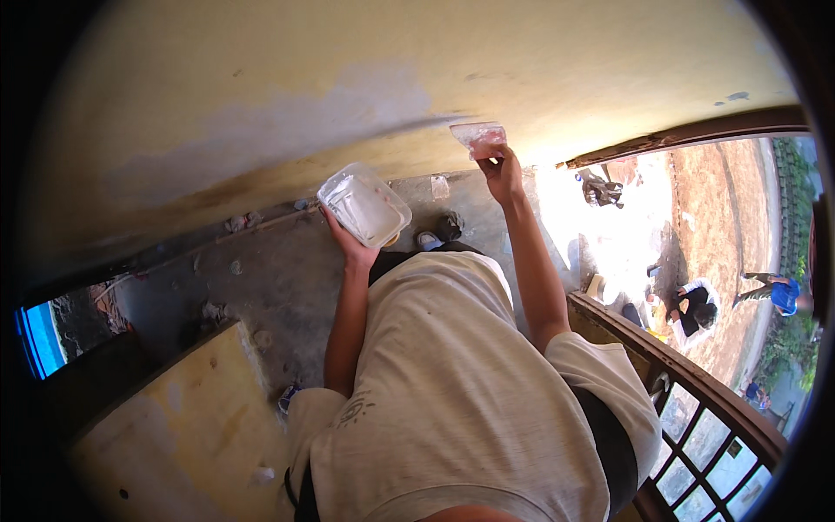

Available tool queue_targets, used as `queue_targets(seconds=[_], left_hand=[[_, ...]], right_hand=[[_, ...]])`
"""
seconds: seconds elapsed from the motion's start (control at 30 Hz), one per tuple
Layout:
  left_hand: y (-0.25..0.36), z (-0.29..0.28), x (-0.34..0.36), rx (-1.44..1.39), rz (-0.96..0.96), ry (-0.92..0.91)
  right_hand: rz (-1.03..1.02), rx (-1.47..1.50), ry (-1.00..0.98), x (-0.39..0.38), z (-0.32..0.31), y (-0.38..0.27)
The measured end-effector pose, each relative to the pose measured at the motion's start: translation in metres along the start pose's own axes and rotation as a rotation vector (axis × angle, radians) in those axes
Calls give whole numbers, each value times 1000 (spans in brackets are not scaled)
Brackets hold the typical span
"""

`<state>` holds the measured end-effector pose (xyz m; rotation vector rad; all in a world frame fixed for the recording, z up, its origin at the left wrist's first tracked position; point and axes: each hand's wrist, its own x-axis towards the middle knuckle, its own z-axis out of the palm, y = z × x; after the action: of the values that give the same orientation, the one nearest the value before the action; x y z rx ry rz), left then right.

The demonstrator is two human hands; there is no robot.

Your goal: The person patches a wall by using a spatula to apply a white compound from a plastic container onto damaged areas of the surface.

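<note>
My left hand (pixel 352 247) is wrapped round the lower left side of a clear plastic tub (pixel 401 207). White paste (pixel 361 209) coats the inside of the tub. Raised at the wall, my right hand (pixel 503 177) pinches a thin, flat putty scraper (pixel 477 137), translucent and pinkish. Its far edge is at the yellowish wall (pixel 522 96); whether it touches cannot be told. A paler grey patch (pixel 322 109) spreads over the wall to the left of the scraper.
Grey concrete floor (pixel 287 270) with scattered debris lies below. On the right, a doorway opens onto bright ground, where a crouching person (pixel 696 309) and one in blue (pixel 783 296) are seen. A brown-framed, paned door or window (pixel 713 435) stands lower right; a yellowish low wall (pixel 187 418) lower left.
</note>
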<state>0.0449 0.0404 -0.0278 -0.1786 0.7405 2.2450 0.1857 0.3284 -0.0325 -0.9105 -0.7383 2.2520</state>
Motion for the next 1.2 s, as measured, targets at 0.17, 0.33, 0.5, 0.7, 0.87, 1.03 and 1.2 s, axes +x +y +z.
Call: queue_targets(seconds=[0.17,0.33,0.5,0.7,0.87,1.03,1.2], left_hand=[[1,25,-2,-59,-35,15],[5,42,-3,-30,3,9],[7,29,0,-41,7,4],[3,23,0,-52,-41,60],[3,24,-1,-65,-20,53],[5,25,0,-58,-28,36],[9,19,-2,-31,11,45]], right_hand=[[185,24,-11,42,-26,77],[143,91,-58,58,12,66],[27,113,-211,25,64,1],[-74,228,-135,-40,82,-47],[33,8,-32,6,7,19],[164,-6,-78,71,-32,72],[-5,165,-108,89,48,8]])
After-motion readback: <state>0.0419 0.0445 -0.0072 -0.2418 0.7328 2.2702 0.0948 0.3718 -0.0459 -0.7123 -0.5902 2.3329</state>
